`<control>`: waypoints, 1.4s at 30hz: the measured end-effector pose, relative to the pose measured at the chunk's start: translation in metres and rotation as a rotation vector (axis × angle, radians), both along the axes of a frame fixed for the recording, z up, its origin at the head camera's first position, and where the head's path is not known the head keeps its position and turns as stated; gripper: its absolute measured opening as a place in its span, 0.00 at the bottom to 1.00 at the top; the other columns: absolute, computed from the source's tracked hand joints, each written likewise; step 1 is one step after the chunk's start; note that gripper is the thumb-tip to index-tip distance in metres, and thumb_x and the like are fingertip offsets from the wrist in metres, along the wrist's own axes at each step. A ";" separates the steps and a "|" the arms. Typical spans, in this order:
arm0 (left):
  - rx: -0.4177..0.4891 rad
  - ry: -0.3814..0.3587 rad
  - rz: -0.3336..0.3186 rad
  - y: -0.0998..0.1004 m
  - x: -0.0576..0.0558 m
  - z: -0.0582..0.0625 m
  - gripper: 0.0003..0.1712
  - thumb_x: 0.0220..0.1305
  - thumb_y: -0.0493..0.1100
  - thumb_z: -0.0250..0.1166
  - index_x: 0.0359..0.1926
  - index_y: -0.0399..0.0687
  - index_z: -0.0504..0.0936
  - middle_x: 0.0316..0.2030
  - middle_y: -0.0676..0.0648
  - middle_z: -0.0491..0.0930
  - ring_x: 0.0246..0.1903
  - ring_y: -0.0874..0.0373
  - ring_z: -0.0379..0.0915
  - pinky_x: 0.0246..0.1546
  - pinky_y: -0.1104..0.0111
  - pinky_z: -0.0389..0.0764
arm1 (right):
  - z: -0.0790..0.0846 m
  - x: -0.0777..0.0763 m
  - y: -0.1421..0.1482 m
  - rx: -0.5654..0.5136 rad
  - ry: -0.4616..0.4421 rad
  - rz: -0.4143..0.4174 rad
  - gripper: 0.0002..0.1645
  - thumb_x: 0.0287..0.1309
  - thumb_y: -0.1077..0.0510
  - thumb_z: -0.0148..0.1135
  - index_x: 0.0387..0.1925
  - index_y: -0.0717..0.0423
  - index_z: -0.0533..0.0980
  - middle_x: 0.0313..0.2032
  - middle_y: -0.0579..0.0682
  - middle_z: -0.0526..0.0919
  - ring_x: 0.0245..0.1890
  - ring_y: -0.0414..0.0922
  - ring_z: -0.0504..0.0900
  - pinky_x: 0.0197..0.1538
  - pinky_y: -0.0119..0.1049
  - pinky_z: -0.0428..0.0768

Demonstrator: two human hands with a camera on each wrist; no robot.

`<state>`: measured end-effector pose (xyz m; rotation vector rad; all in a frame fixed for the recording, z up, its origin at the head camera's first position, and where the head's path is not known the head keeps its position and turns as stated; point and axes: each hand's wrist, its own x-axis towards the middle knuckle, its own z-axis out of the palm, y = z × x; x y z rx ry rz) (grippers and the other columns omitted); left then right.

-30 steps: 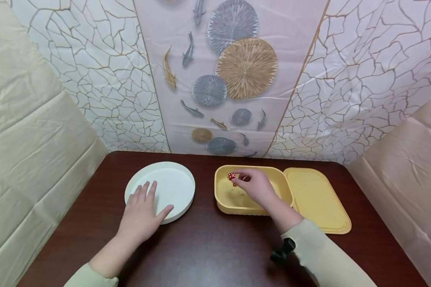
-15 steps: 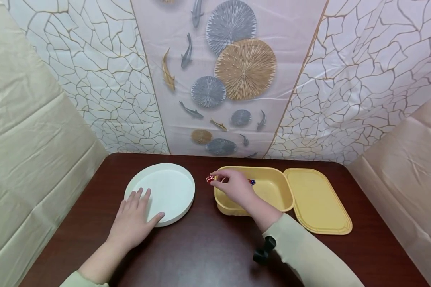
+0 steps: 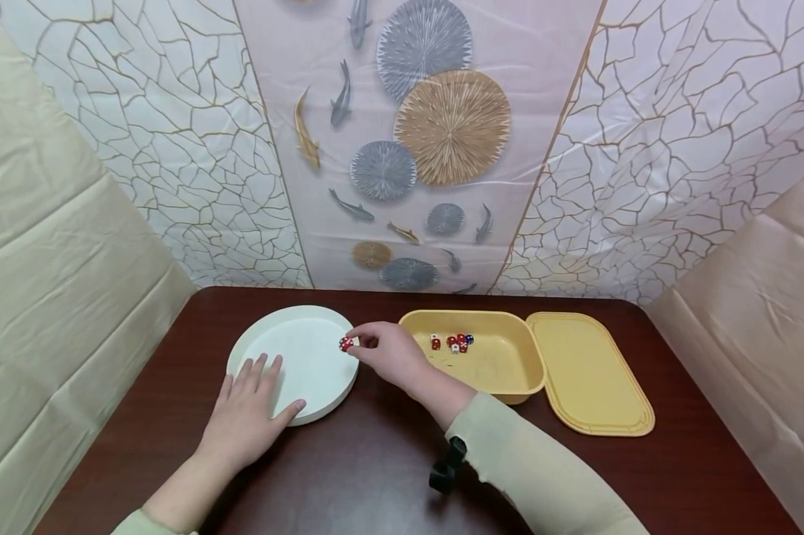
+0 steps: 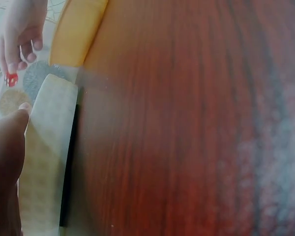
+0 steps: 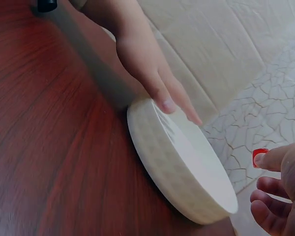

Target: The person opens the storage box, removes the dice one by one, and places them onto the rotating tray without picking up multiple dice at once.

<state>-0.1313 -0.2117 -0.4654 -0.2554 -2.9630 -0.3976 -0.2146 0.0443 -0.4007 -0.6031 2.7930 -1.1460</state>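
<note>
Between thumb and fingertips my right hand (image 3: pixel 390 357) pinches a red die with white dots (image 3: pixel 346 344), held above the right rim of a round white tray (image 3: pixel 315 364). In the right wrist view the same red die (image 5: pixel 258 158) shows at the fingertips, apart from the tray wall (image 5: pixel 162 169). My left hand (image 3: pixel 244 412) lies with its fingers straight over the tray's near left rim, thumb along the front edge. Several red, white and blue dice (image 3: pixel 453 342) sit in the left half of a yellow box (image 3: pixel 509 364) to the right.
A yellow lid (image 3: pixel 589 375) lies flat on the dark wooden table (image 3: pixel 348 475), against the box's right side. Patterned cloth (image 3: pixel 442 238) hangs behind the table's back edge. Something black (image 3: pixel 447 467) is at the right sleeve.
My right hand has carried the red die left, out of the yellow box and over to the white tray's edge. My left hand slid slightly left and toward me, then stayed at the rim.
</note>
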 end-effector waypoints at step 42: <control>0.008 0.034 -0.010 -0.002 -0.001 0.001 0.54 0.64 0.75 0.52 0.75 0.40 0.56 0.72 0.33 0.57 0.73 0.35 0.47 0.70 0.39 0.46 | -0.037 0.006 -0.077 0.530 0.192 0.156 0.08 0.64 0.51 0.65 0.44 0.39 0.84 0.38 0.39 0.85 0.42 0.37 0.82 0.40 0.34 0.81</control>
